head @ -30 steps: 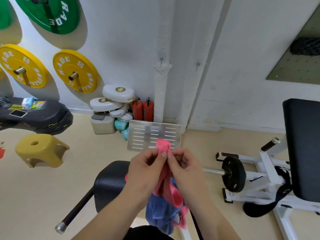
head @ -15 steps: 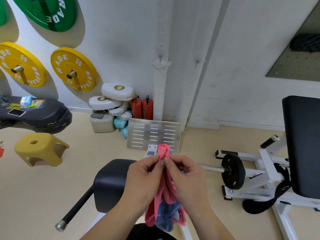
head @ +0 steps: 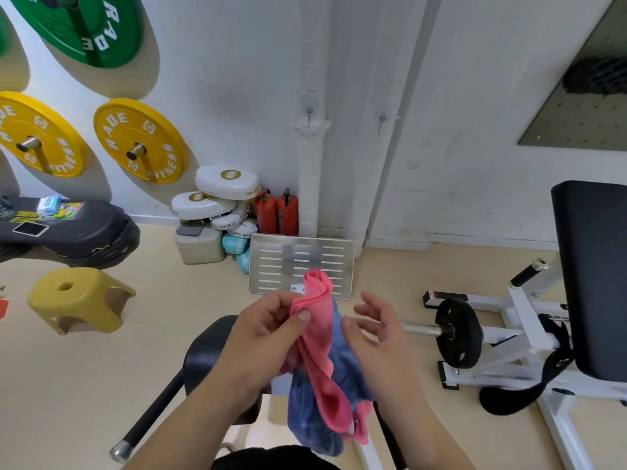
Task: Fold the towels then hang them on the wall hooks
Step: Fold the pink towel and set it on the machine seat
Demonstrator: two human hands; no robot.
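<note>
Here the left hand (head: 268,330) pinches the pink towel (head: 317,300) between thumb and forefinger just below its bunched top, so the cloth hangs long and free for folding. A blue towel (head: 307,418) dangles behind it, seemingly caught in the same grip, though that is hidden. The right hand (head: 376,330) holds nothing, fingers loosely spread just beside the cloth, probably ready to take an edge. Under them sits a black padded seat (head: 203,347). Far ahead, two wall hooks (head: 309,111) stand bare on the white wall, so hanging is not yet begun
</note>
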